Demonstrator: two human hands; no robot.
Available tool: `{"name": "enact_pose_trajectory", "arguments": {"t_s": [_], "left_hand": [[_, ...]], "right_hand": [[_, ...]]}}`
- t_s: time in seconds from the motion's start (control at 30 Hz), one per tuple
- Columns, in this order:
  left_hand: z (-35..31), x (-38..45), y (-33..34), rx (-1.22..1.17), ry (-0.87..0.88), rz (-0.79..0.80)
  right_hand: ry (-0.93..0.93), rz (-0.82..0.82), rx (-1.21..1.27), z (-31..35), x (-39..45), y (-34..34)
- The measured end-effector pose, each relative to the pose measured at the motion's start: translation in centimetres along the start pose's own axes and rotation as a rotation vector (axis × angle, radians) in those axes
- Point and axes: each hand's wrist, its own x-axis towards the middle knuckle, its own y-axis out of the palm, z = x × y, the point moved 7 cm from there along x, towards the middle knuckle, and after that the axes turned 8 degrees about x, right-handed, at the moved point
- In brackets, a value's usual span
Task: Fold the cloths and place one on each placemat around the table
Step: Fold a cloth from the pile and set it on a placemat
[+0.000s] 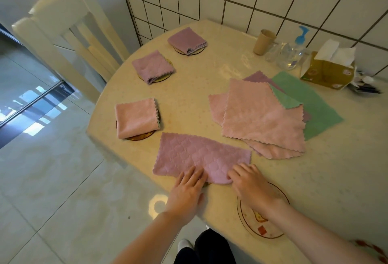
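Cloth (201,156) half-folded on counter (210,74); both flat, released: left hand (186,192), right hand (249,184) pressing near edge. Probably needing second fold, then placing on bare placemat (275,234).

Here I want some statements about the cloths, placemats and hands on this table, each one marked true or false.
1. Three folded cloths already lie on placemats. True.
2. Both hands touch the purple cloth. True: left hand, right hand.
3. The green cloth lies on top of the pile. False: pink cloths cover part of it.
4. The placemat under the right hand carries a folded cloth. False: it has none.
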Motion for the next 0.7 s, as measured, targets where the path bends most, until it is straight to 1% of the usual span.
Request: {"name": "enact_pose_trajectory", "arguments": {"t_s": [0.1, 0.2, 0.23, 0.3, 0.37, 0.43, 0.5, 0.57, 0.6, 0.63, 0.7], "left_hand": [[-0.7, 0.0, -0.4, 0.036, 0.059, -0.036], [-1.5, 0.5, -1.6, -0.073, 0.029, -0.081], [-1.8, 0.7, -1.9, -0.086, 0.026, -0.099], [-3.2, 0.9, -2.3, -0.072, 0.072, -0.1], [-3.9, 0.6, -1.6, -0.08, 0.107, -0.052], [-3.5, 0.0, -0.8, -0.187, 0.098, -0.009], [-2.5, -0.6, -0.1, -0.366, 0.079, 0.063], [-1.6, -1.2, -0.7, -0.512, 0.07, 0.05], [-1.2, -1.5, -1.1, -0.577, 0.068, 0.057], [-1.0, -1.8, -1.3, -0.626, 0.07, 0.076], [-0.4, -2.3, -1.5, -0.669, 0.077, 0.108]], "right_hand": [[-0.026, 0.05, 0.072, 1.6, -1.5, 0.1], [-0.012, 0.031, 0.186, 2.8, -2.8, 0.0], [0.008, 0.024, 0.247, 3.0, -3.1, -0.3], [0.061, 0.063, 0.441, 3.5, -3.4, -0.9], [0.09, 0.092, 0.593, 3.8, -3.4, -1.6], [0.099, 0.071, 0.655, 3.5, -3.2, -2.3], [0.17, 0.001, 0.692, 1.0, -2.6, -2.4], [0.27, -0.055, 0.648, -2.3, -2.3, -2.0], [0.284, -0.028, 0.579, -3.4, -2.1, -1.6], [0.263, 0.047, 0.489, -4.0, -2.1, -0.8], [0.133, 0.209, 0.279, -3.8, -1.7, 0.8]]}}
